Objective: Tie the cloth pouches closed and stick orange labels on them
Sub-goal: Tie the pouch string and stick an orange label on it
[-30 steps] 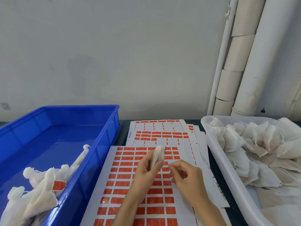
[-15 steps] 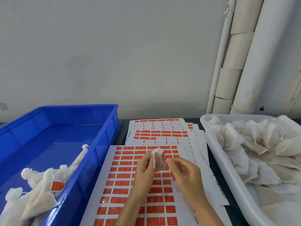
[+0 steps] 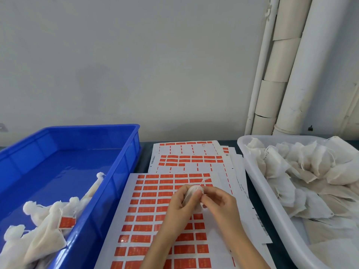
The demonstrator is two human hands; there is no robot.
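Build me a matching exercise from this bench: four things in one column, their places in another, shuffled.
Things:
1. blue crate
2. white tray
3. orange label sheet
4. cloth pouch

Places:
A. held between the left hand and right hand
B. far left, holding tied pouches
C. far right, full of piled pouches
D. flat in the middle, under the hands

Pairs: 1-B, 2-C, 3-D, 4-A.

Glossy blue plastic bin (image 3: 124, 152), translucent white plastic tub (image 3: 258, 181), matt woven cloth pouches (image 3: 275, 164), smooth paper label sheets (image 3: 147, 200).
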